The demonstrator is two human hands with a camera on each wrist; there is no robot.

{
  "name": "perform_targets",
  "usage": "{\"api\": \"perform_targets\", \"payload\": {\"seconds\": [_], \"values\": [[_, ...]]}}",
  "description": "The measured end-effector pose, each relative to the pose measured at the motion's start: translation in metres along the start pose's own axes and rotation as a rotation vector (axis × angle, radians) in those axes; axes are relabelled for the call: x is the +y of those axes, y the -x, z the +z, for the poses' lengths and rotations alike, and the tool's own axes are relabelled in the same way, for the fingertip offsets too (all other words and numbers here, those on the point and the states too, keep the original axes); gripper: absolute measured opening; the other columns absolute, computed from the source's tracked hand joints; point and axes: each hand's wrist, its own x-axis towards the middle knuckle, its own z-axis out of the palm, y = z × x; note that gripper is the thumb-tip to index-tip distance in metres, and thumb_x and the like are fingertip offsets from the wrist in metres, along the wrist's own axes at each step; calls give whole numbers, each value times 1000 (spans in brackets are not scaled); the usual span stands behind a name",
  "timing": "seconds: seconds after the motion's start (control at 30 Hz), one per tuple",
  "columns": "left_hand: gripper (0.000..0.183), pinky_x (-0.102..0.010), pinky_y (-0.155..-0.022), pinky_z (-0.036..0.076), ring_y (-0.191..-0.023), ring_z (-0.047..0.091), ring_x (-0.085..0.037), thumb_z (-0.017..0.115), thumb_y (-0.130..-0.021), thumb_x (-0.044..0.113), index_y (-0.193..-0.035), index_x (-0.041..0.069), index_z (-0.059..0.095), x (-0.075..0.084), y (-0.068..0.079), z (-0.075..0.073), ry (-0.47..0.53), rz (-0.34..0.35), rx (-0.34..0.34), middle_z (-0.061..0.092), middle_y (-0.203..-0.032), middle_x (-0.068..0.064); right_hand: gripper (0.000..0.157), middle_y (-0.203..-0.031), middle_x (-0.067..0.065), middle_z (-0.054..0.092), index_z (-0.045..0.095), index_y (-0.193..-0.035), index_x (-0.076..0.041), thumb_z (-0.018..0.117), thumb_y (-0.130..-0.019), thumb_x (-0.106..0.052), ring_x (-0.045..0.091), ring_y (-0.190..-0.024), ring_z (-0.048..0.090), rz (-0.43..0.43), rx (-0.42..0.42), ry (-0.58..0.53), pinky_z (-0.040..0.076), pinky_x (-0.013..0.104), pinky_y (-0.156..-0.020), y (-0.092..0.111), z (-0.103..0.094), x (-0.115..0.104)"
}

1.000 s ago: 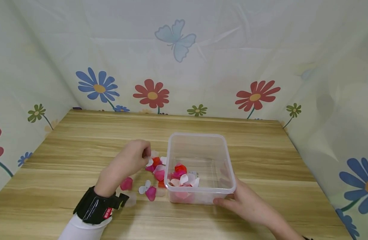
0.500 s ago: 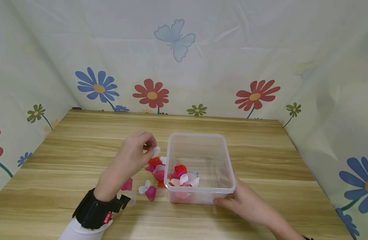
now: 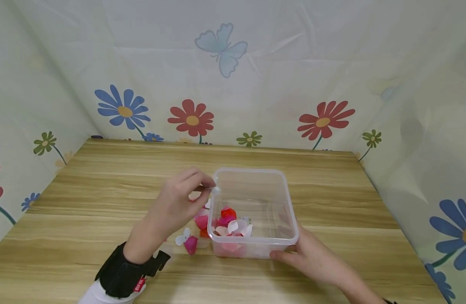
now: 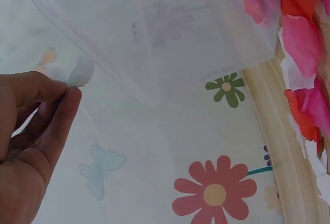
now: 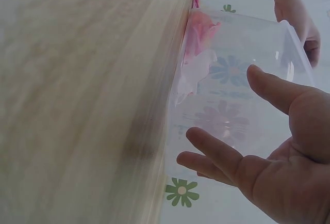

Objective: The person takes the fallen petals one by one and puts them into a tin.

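Observation:
My left hand (image 3: pixel 176 204) pinches a white petal (image 4: pixel 80 73) between thumb and fingertips. In the head view that hand is right at the far left corner of a clear plastic box (image 3: pixel 252 241). The box stands upright without a lid. Pink, red and white petals (image 3: pixel 228 216) lie inside it, towards the left. My right hand (image 3: pixel 312 255) rests against the box's near right corner; in the right wrist view its fingers (image 5: pixel 219 152) and thumb are spread and loosely extended beside the clear wall.
More loose petals (image 3: pixel 191 245) lie on the wooden table (image 3: pixel 324 185) left of the box, partly covered by my left hand and forearm. A floral cloth (image 3: pixel 256 84) encloses the back and sides.
My left hand has lifted a white petal from the loose ones and moved it right, to the box's far left corner. My right hand and the box have stayed put.

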Motion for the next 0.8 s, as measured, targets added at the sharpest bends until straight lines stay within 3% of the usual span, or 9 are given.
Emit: {"api": "perform_targets", "payload": {"seconds": [0.33, 0.8], "values": [[24, -13, -81, 47, -86, 64, -9, 82, -78, 1, -98, 5, 69, 7, 0, 11, 31, 110, -84, 62, -97, 1, 87, -126, 10, 56, 20, -152, -16, 77, -87, -17, 18, -105, 63, -23, 1, 7, 50, 27, -84, -1, 0, 1], [34, -14, -81, 47, -90, 65, -10, 82, -80, 5, -110, 6, 67, 8, 0, 11, 22, 100, -146, 62, -102, 0, 88, -128, 11, 54, 19, -153, -16, 77, -87, -16, 19, -106, 63, -20, 0, -11, 50, 29, -85, -1, 0, 1]]}}
